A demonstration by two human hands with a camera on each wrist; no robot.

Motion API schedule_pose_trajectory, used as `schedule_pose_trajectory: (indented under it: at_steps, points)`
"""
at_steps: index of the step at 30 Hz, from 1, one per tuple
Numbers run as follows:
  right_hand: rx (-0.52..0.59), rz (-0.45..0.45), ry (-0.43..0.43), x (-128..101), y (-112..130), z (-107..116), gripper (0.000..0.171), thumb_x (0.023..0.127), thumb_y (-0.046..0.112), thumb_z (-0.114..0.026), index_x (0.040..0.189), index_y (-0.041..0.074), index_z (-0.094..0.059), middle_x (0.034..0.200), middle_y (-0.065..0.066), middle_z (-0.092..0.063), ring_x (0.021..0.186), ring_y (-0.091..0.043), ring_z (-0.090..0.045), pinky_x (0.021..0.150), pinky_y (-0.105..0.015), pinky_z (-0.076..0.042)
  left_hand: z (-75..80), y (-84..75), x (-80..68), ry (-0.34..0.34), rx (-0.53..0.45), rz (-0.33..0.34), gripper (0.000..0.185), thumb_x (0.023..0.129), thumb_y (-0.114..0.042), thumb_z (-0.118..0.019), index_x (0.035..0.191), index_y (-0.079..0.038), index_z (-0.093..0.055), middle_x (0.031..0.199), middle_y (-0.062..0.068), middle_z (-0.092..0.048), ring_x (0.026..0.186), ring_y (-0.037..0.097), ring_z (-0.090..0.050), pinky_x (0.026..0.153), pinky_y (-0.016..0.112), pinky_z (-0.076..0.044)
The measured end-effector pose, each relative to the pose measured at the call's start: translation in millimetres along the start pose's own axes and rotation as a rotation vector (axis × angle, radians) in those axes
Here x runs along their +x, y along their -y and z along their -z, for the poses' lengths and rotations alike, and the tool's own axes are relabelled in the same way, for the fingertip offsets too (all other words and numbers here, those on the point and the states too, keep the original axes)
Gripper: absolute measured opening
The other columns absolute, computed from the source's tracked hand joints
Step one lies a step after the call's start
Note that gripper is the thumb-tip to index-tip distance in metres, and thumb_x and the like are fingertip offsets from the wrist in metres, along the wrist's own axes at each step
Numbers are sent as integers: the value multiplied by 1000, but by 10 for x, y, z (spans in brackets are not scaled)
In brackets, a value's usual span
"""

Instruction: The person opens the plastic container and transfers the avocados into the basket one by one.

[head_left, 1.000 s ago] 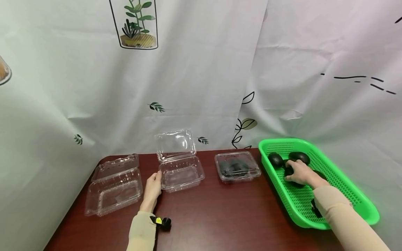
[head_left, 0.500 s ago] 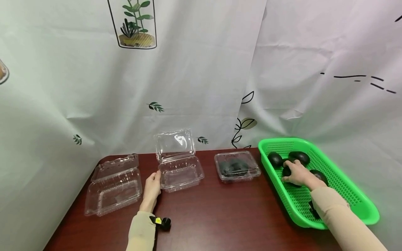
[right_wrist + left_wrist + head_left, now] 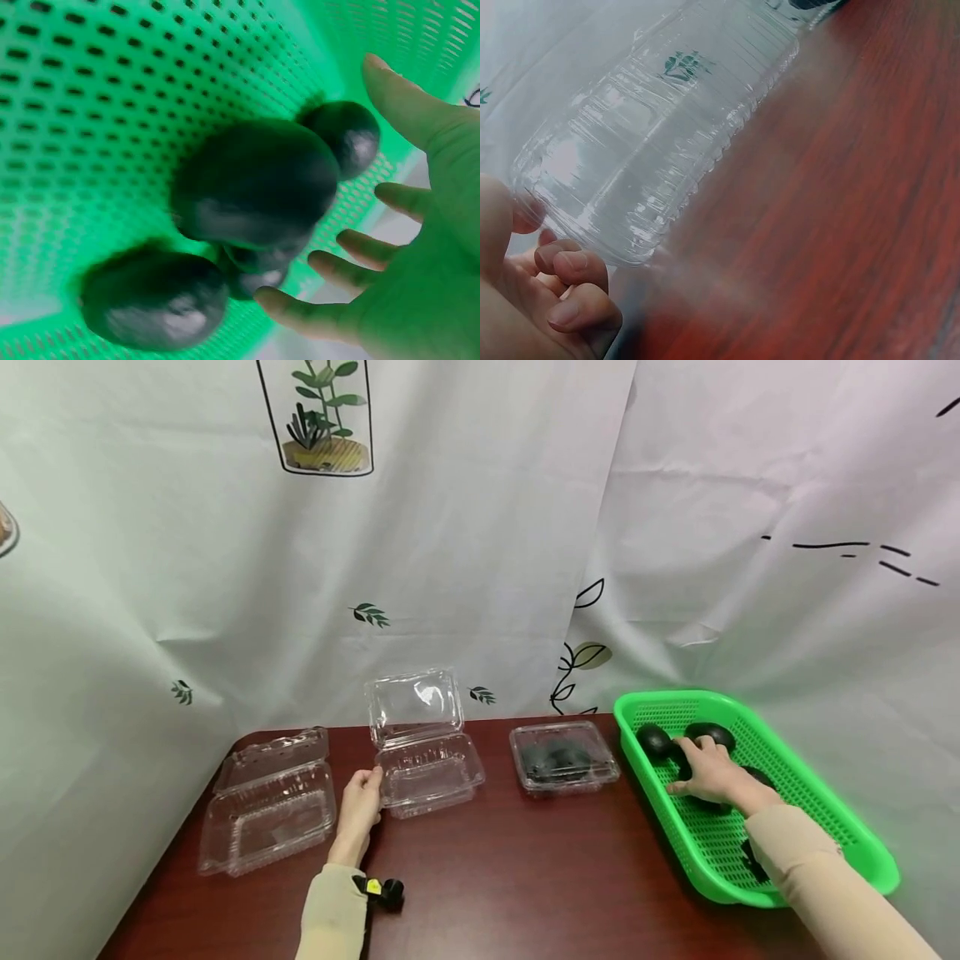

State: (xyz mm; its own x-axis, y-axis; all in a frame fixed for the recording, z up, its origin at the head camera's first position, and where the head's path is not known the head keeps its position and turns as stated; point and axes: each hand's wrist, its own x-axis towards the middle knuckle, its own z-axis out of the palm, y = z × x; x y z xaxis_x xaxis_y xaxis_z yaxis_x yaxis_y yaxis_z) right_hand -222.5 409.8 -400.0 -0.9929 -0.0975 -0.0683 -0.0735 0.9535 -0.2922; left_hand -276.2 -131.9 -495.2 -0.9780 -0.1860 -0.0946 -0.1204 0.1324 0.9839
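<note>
My left hand (image 3: 361, 806) pinches the left edge of an open clear plastic clamshell box (image 3: 427, 774), its lid (image 3: 416, 706) raised behind. In the left wrist view, thumb and curled fingers (image 3: 581, 266) meet at the box's corner. My right hand (image 3: 711, 772) reaches down into a green plastic basket (image 3: 817, 814). Its fingers are spread over dark oval fruits that look like avocados; the right wrist view shows the nearest avocado (image 3: 255, 180) before the palm, with the thumb and fingers apart. Other avocados (image 3: 154, 300) lie around it, one partly hidden underneath.
At the left stands another open clear clamshell box (image 3: 281, 818). A closed clamshell box (image 3: 564, 756) with dark fruits inside sits between the middle box and the basket. A printed white curtain (image 3: 480, 527) hangs behind the dark red table (image 3: 525, 877).
My right hand has shifted slightly to the left in the basket, and its thumb and fingers stand wider apart. My left hand keeps its hold on the middle box's edge.
</note>
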Motion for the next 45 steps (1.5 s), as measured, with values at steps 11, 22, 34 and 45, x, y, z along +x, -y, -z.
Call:
schedule_pose_trajectory:
  at_steps: [11, 22, 34, 45]
  points:
    - [-37, 86, -37, 123, 250, 470, 77, 91, 36, -70, 142, -10, -35, 134, -44, -28, 121, -63, -26, 90, -71, -32, 51, -214, -98, -108, 247, -175, 34, 105, -32, -41, 121, -2, -40, 82, 8, -53, 64, 20, -45, 60, 34, -35]
    - [-11, 219, -194, 30, 843, 450, 50, 96, 28, -64, 132, -4, -52, 128, -32, -50, 120, -50, -44, 95, -63, -37, -234, -665, -344, -29, 289, -417, 17, 102, -19, -51, 111, -7, -58, 75, 4, -50, 60, 18, -45, 59, 34, -38]
    - [157, 282, -329, 82, 1377, -131, 18, 88, 19, -74, 89, 10, -58, 75, 2, -53, 67, -15, -49, 62, -34, -42, -1009, -703, -509, 433, -24, -318, 13, 102, -11, -49, 102, -1, -57, 65, 5, -49, 46, 11, -44, 42, 24, -37]
    - [165, 288, -313, 255, 1787, -620, 16, 85, 14, -77, 94, 9, -65, 77, 2, -53, 68, -14, -49, 62, -33, -43, -1664, -526, -492, 377, -40, -224, 23, 102, -10, -48, 119, 5, -51, 92, 19, -59, 73, 26, -60, 61, 33, -53]
